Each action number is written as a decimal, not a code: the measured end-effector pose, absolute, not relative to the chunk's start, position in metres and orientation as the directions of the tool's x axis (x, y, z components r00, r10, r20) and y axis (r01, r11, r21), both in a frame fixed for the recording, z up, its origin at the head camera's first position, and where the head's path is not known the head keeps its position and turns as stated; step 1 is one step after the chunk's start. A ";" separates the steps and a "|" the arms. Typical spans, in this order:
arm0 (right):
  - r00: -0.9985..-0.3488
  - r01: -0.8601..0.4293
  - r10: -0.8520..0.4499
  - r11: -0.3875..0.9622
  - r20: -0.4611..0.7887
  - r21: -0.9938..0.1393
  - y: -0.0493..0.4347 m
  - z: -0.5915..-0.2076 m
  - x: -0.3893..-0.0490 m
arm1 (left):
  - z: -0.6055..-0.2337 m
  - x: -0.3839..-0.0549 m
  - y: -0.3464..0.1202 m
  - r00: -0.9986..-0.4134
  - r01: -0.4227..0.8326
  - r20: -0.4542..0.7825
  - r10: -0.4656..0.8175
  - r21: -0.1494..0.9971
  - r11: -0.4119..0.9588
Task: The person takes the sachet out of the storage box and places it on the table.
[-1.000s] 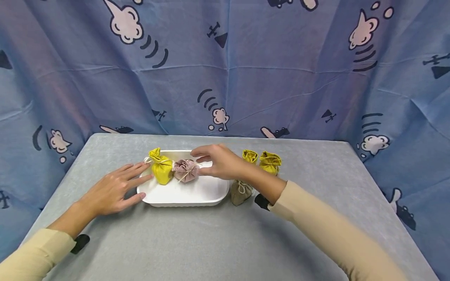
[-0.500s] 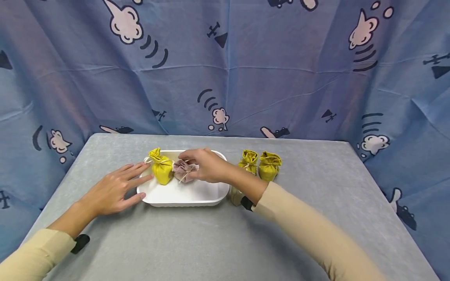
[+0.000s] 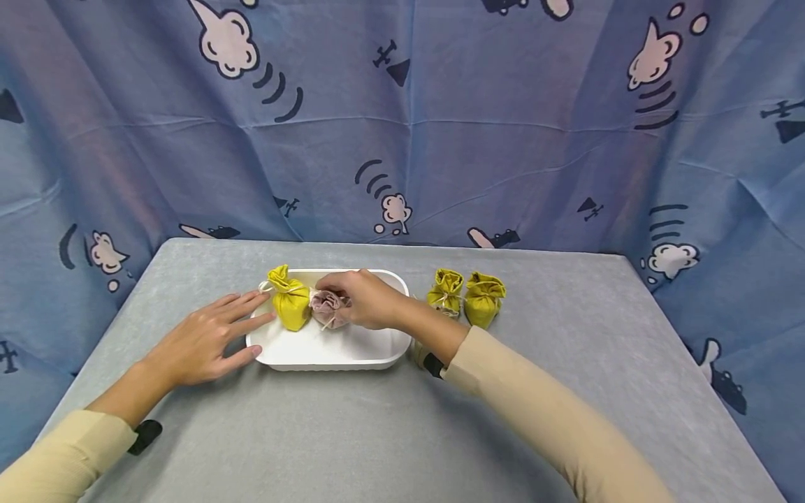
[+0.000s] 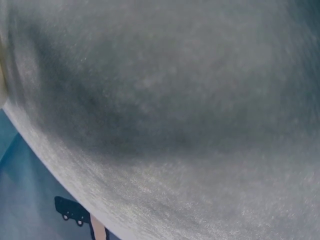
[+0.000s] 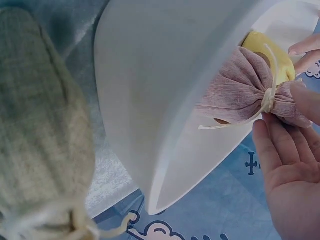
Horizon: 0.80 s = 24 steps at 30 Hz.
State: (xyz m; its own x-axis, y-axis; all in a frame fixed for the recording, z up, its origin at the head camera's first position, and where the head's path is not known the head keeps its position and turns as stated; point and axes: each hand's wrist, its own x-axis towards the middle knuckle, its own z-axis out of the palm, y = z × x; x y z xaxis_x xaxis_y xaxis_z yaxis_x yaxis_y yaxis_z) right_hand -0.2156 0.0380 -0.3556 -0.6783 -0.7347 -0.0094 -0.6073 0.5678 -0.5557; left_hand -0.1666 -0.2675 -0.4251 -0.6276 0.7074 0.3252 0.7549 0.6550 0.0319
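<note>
A mauve drawstring pouch [image 3: 328, 311] sits in the white tray [image 3: 333, 351], beside a yellow pouch [image 3: 292, 309] that stands at the tray's left end. My right hand [image 3: 372, 300] pinches the mauve pouch; the right wrist view shows thumb and fingers at its tied neck [image 5: 268, 100]. With fingers spread and nearly straight, my left hand [image 3: 207, 342] lies at the tray's left rim, its fingertips close to the yellow pouch. Only tabletop and some backdrop appear in the left wrist view.
Two more yellow pouches [image 3: 446, 291] [image 3: 483, 300] stand on the grey table [image 3: 314, 433] right of the tray. A khaki pouch [image 5: 45, 120] is nearer, partly hidden under my right wrist in the head view. A patterned blue curtain [image 3: 503, 84] hangs behind.
My right hand has moved left and closed its fingers on the mauve pouch. My left hand and the other pouches have stayed where they were.
</note>
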 end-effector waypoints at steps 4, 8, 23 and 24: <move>-0.685 -0.609 -0.728 0.567 0.008 -0.554 0.038 -0.356 -0.216 | -0.425 -0.167 -0.267 -0.617 0.762 0.338 0.711 0.028 0.647; -0.699 -0.616 -0.713 0.557 0.060 -0.558 0.037 -0.358 -0.217 | -0.424 -0.168 -0.266 -0.623 0.756 0.330 0.709 0.022 0.654; -0.686 -0.666 -0.706 0.512 0.176 -0.542 0.045 -0.356 -0.213 | -0.425 -0.167 -0.266 -0.631 0.752 0.322 0.706 0.033 0.658; -0.685 -0.668 -0.706 0.510 0.180 -0.541 0.046 -0.355 -0.212 | -0.425 -0.167 -0.266 -0.631 0.752 0.320 0.706 0.033 0.658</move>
State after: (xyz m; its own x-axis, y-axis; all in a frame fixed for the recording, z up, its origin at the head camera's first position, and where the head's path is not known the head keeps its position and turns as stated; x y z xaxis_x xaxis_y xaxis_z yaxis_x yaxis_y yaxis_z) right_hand -0.2121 0.0457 -0.3551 -0.6849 -0.7061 0.1797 -0.6682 0.5104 -0.5413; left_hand -0.1666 -0.2663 -0.4248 -0.6314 0.7062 0.3204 0.7524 0.6579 0.0327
